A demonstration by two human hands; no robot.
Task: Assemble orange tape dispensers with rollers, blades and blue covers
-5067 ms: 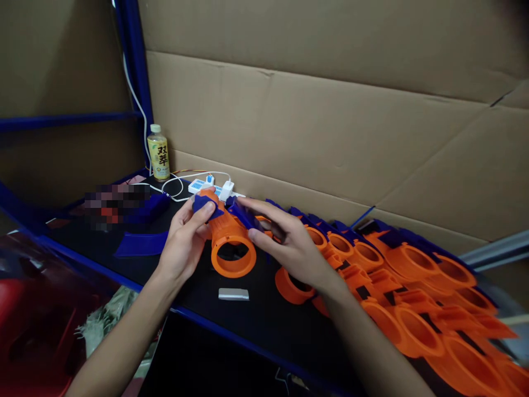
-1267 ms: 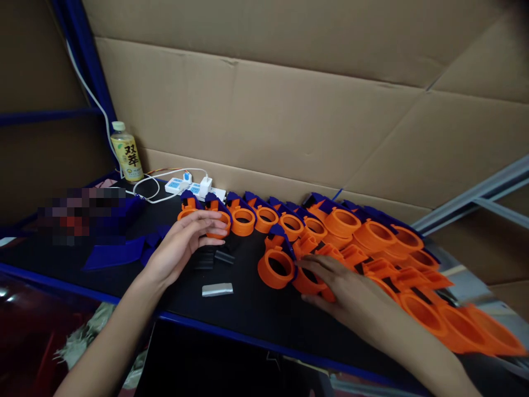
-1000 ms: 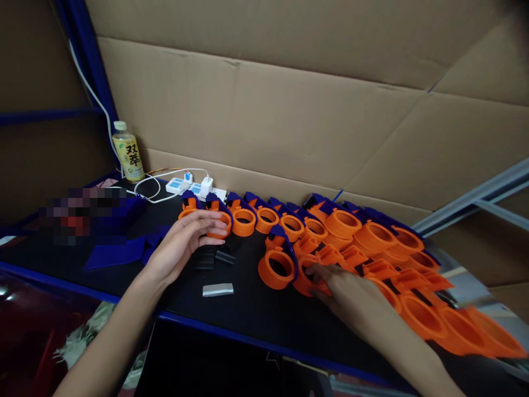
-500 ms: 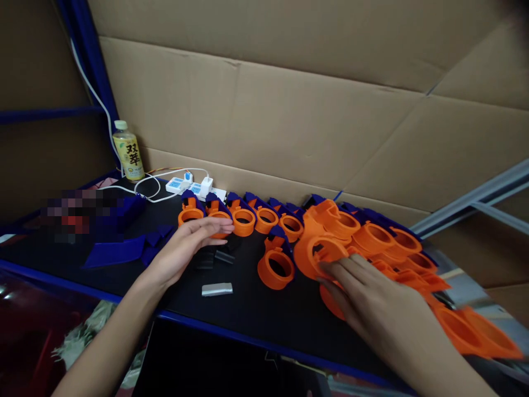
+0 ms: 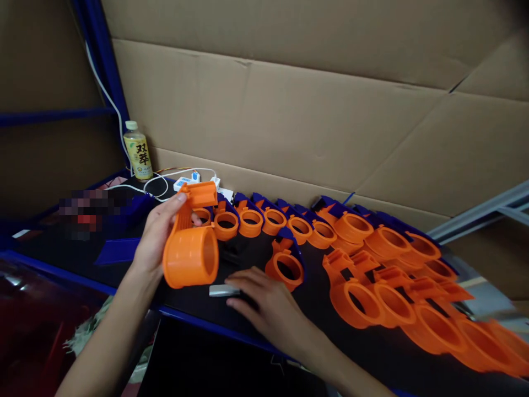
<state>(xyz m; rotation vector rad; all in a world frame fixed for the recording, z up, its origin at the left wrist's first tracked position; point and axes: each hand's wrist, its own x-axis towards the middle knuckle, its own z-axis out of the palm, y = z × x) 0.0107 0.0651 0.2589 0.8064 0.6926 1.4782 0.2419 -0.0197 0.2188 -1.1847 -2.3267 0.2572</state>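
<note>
My left hand (image 5: 155,234) holds an orange plastic part (image 5: 190,245), a wide ring with a flat handle-like tab, lifted above the black table (image 5: 264,325). My right hand (image 5: 264,300) lies low on the table with its fingertips on a small silver metal piece (image 5: 221,290). A row of orange rings with blue pieces fitted (image 5: 264,220) runs along the back. Plain orange rings (image 5: 392,298) lie in rows at the right. One orange-and-blue part (image 5: 286,263) stands alone just beyond my right hand.
Loose blue flat pieces (image 5: 118,251) lie at the left. A yellow-labelled bottle (image 5: 139,151) and a white power strip with cables (image 5: 188,182) stand at the back left. Cardboard sheets (image 5: 289,110) wall the back. Small black blocks (image 5: 235,248) sit mid-table.
My right hand lifted an orange ring from the right-hand pile and passed it left. My left hand now holds it raised, and my right hand has dropped onto the silver piece.
</note>
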